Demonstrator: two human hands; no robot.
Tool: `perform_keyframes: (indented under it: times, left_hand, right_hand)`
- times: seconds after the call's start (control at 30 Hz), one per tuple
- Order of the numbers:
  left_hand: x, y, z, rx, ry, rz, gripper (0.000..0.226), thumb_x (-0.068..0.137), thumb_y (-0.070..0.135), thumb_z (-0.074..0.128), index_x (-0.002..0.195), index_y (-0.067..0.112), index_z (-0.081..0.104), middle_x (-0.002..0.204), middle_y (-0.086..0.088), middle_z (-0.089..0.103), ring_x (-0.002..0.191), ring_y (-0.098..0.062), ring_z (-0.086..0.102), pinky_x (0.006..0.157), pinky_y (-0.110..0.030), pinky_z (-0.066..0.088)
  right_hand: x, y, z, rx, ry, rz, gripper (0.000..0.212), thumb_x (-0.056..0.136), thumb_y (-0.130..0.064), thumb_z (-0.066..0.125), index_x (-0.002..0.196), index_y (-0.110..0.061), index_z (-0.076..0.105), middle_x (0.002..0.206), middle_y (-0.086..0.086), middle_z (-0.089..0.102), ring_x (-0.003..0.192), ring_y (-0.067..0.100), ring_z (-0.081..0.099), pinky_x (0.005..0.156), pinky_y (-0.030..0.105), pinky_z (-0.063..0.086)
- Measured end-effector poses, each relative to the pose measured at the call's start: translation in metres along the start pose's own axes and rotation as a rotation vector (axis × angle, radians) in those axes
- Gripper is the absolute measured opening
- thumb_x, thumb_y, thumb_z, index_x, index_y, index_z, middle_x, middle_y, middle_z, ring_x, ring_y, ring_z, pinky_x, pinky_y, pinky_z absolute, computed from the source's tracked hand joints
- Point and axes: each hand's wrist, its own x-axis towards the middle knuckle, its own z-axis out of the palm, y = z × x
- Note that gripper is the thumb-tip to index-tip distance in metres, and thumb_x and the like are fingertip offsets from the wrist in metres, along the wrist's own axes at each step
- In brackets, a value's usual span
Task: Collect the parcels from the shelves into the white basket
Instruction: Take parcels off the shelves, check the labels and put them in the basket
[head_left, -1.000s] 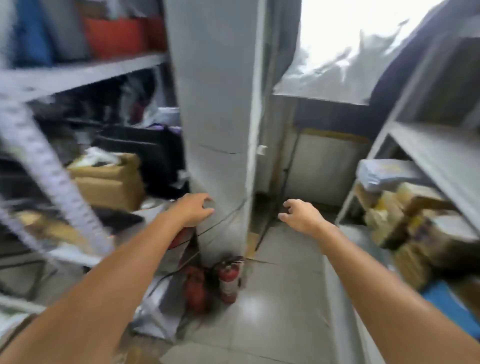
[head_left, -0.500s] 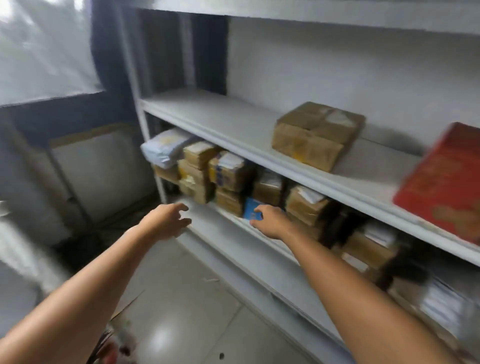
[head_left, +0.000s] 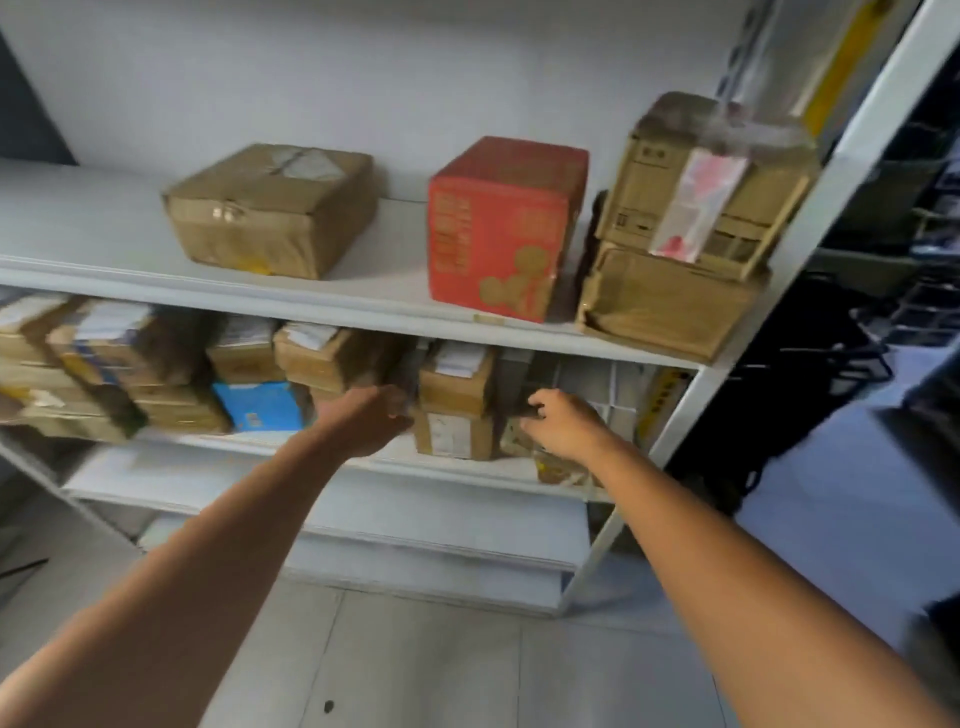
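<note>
Head view: both arms reach forward to the middle shelf (head_left: 441, 467), and the thing the coming move turns on is a small stack of two, an upper brown parcel (head_left: 456, 382) resting on a lower brown parcel (head_left: 453, 435), which stands directly between the two hands. The left hand (head_left: 371, 423) is just to the stack's left, fingers bent toward its side face; blur hides whether they touch or grip it, so I cannot tell its state. The right hand (head_left: 566, 428) is just to the right of the stack, its curled fingers at a dark parcel (head_left: 522, 371) that stands upright beside the stack; whether it pinches that parcel or only touches it I cannot tell. Both hands are about equally near the stack, one on each flank, and the boxes' long sides appear to run back into the shelf, away from the palms. My judgement is that a two-handed squeeze from both sides would lift the stack toward the person. A blue parcel (head_left: 260, 405) lies further left of the left hand. The white basket is not in view
</note>
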Motion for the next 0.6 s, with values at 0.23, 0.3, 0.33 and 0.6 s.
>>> perform_keyframes:
  times: [0.23, 0.3, 0.33, 0.6]
  left_hand:
    - [0.056, 0.072, 0.071, -0.028, -0.094, 0.103, 0.039, 0.092, 0.033, 0.059, 0.128, 0.019, 0.058, 0.127, -0.011, 0.061, 0.112, -0.028, 0.058, 0.086, -0.03, 0.046]
    - [0.077, 0.081, 0.092, -0.022, -0.121, 0.127, 0.038, 0.092, 0.034, 0.058, 0.129, 0.022, 0.058, 0.127, -0.01, 0.061, 0.11, -0.029, 0.059, 0.083, -0.03, 0.046]
    - [0.086, 0.084, 0.1, -0.019, -0.138, 0.134, 0.039, 0.092, 0.034, 0.057, 0.13, 0.022, 0.057, 0.128, -0.01, 0.06, 0.11, -0.029, 0.059, 0.086, -0.031, 0.048]
    - [0.141, 0.094, 0.157, -0.016, -0.197, 0.219, 0.043, 0.094, 0.029, 0.053, 0.136, 0.023, 0.043, 0.127, -0.012, 0.051, 0.104, -0.029, 0.053, 0.083, -0.038, 0.052]
  right_hand:
    - [0.004, 0.089, -0.01, 0.011, 0.029, 0.133, 0.042, 0.089, -0.039, 0.063, 0.122, -0.015, 0.059, 0.124, 0.012, 0.063, 0.11, 0.03, 0.06, 0.092, 0.039, 0.05]
    - [0.011, 0.107, -0.005, 0.006, 0.078, 0.172, 0.039, 0.088, -0.038, 0.063, 0.12, -0.016, 0.06, 0.12, 0.011, 0.065, 0.106, 0.029, 0.061, 0.088, 0.037, 0.051]
    - [0.014, 0.114, -0.003, 0.002, 0.106, 0.185, 0.04, 0.089, -0.038, 0.063, 0.123, -0.017, 0.059, 0.122, 0.009, 0.064, 0.107, 0.028, 0.061, 0.086, 0.035, 0.05]
    - [0.041, 0.157, 0.031, 0.049, 0.226, 0.341, 0.056, 0.092, -0.039, 0.058, 0.139, -0.012, 0.042, 0.131, 0.014, 0.056, 0.116, 0.031, 0.056, 0.089, 0.036, 0.047]
